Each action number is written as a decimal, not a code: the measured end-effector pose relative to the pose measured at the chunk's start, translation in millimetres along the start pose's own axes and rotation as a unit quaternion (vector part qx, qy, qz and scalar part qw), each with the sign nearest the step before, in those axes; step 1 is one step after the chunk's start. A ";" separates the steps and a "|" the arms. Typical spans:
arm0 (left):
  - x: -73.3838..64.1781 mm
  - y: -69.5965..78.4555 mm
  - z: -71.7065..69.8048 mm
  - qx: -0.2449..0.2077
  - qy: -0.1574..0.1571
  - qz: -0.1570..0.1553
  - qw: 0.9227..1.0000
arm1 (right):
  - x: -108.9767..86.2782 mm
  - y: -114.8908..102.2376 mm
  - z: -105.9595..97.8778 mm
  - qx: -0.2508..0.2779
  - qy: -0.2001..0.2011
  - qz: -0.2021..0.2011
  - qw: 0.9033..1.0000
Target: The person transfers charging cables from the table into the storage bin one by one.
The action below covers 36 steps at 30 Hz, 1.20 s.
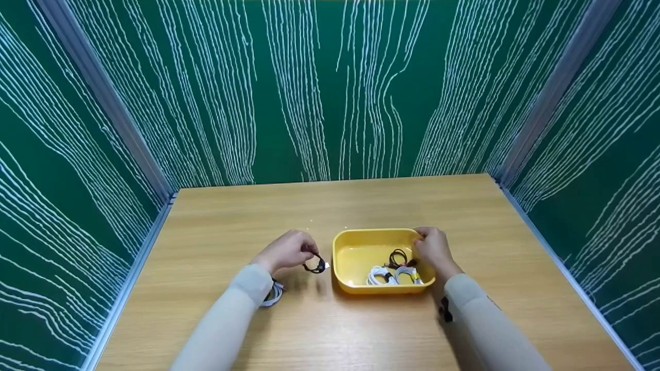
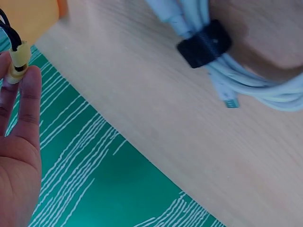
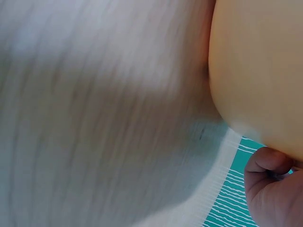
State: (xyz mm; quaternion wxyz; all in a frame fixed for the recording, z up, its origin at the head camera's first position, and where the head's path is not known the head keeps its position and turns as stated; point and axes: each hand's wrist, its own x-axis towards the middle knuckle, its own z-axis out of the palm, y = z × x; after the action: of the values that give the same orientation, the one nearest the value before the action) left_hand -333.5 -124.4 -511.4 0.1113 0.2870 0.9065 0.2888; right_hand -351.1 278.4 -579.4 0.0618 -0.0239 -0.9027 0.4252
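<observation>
Green walls (image 1: pixel 289 93) with white streaky lines are enclosing the back and sides. Wooden table (image 1: pixel 232 216) is filling the space below them. Yellow bin (image 1: pixel 356 260) is sitting on the table, right of center. Right hand (image 1: pixel 435 250) is gripping the bin's rim at the far right corner, fingers curled over it. Left hand (image 1: pixel 289 250) is hanging above the table just left of the bin, pinching a black cable coil (image 1: pixel 319 268) at its fingertips. Pale cable coil (image 2: pixel 236 78) with a black strap is lying on the table near the left wrist, partly hidden in the head view. Inside the bin, toward the right, a white coil with black strap (image 1: pixel 372 273) and a white coil with yellow strap (image 1: pixel 410 270) are lying side by side; a dark coil (image 1: pixel 397 265) is lying behind them. The black cable coil is dangling outside the bin, its white connector (image 1: pixel 326 265) pointing toward the bin wall.
</observation>
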 end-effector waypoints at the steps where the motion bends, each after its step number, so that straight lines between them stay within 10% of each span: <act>1: 1.1 1.5 -0.4 -0.002 0.001 0.002 1.000 | -0.1 0.0 0.0 0.000 0.000 0.000 1.000; 13: 15.5 20.0 0.1 -0.007 0.009 0.037 0.999 | 0.3 -1.3 -0.2 -0.008 -0.013 0.009 1.000; 36: 32.0 41.6 8.6 -0.035 0.006 0.002 0.999 | 0.5 -3.2 -0.2 0.003 -0.021 0.032 0.999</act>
State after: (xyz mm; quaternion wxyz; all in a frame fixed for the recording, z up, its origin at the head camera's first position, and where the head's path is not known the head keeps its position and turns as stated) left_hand -337.2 -73.9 -495.0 0.1150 0.2827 0.8959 0.3228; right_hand -351.6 276.6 -576.8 0.0292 -0.0438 -0.9012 0.4302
